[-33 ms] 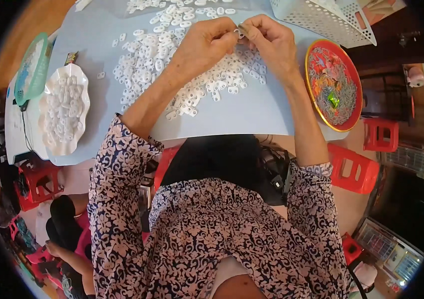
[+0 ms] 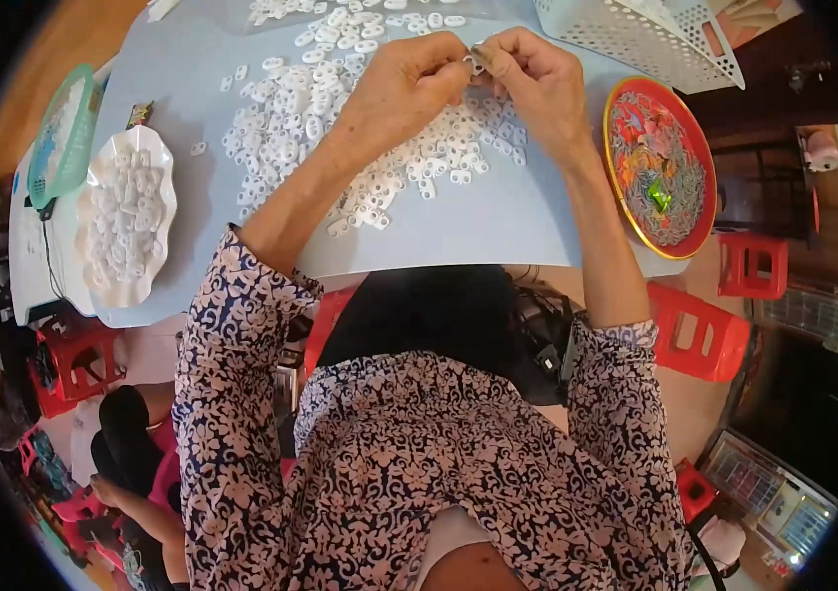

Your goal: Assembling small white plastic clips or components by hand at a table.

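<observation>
Over the far side of a heap of small white plastic pieces with two holes [image 2: 281,138], my two hands meet at the fingertips. My left hand [image 2: 414,79] is closed, thumb against the curled fingers, at one such white two-hole piece [image 2: 478,67]. From the other side my right hand [image 2: 537,79] pinches the same piece between thumb and fingers. Only a bit of that piece shows; a small greyish spot lies at my right thumb tip, and I cannot make out what it is. Both forearms reach over the table's near edge.
Left on the pale blue table [image 2: 537,227] stand a scalloped white dish [image 2: 165,187] of white pieces and a green basket [image 2: 92,98]. To the right are a red round tray [image 2: 706,187] of small grey parts and a perforated grey basket [image 2: 626,49]. Red stools [image 2: 700,335] stand beyond.
</observation>
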Action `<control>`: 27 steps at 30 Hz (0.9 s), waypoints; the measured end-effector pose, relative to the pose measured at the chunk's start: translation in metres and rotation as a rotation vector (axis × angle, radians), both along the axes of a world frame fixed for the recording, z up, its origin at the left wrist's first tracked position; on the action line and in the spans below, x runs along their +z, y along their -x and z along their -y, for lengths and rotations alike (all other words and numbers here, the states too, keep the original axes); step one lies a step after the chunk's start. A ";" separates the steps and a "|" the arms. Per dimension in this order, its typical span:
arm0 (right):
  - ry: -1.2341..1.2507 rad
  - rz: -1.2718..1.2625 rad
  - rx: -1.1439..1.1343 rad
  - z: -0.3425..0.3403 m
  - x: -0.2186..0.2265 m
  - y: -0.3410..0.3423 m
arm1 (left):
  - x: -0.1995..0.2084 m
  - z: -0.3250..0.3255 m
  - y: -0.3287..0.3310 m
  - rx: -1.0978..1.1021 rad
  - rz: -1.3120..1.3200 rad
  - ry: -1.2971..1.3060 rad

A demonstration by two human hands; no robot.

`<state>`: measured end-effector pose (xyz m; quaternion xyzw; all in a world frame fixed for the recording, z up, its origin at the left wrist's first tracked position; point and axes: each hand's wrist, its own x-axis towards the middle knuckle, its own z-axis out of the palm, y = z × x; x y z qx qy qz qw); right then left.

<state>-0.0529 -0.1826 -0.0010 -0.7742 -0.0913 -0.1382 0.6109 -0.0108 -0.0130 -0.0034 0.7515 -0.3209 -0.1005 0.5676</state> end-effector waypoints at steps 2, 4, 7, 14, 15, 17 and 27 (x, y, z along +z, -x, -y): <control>0.002 -0.021 -0.027 0.001 -0.001 -0.001 | -0.001 0.003 0.002 0.037 0.057 0.081; 0.011 -0.016 -0.046 -0.001 -0.001 0.000 | -0.004 0.004 0.002 0.040 0.060 0.086; 0.029 0.008 -0.065 -0.003 0.001 -0.001 | -0.004 0.005 0.000 0.045 0.067 0.102; -0.106 0.077 -0.053 0.003 0.002 -0.005 | 0.007 0.001 -0.005 0.062 0.041 0.121; -0.108 0.081 -0.054 0.005 0.002 -0.004 | 0.007 0.001 -0.006 0.060 0.045 0.119; -0.281 0.013 -0.199 0.007 0.005 -0.004 | 0.006 0.000 -0.010 0.166 0.061 0.080; -0.202 -0.039 -0.211 0.014 0.000 -0.008 | -0.018 0.025 -0.021 0.063 0.720 -0.353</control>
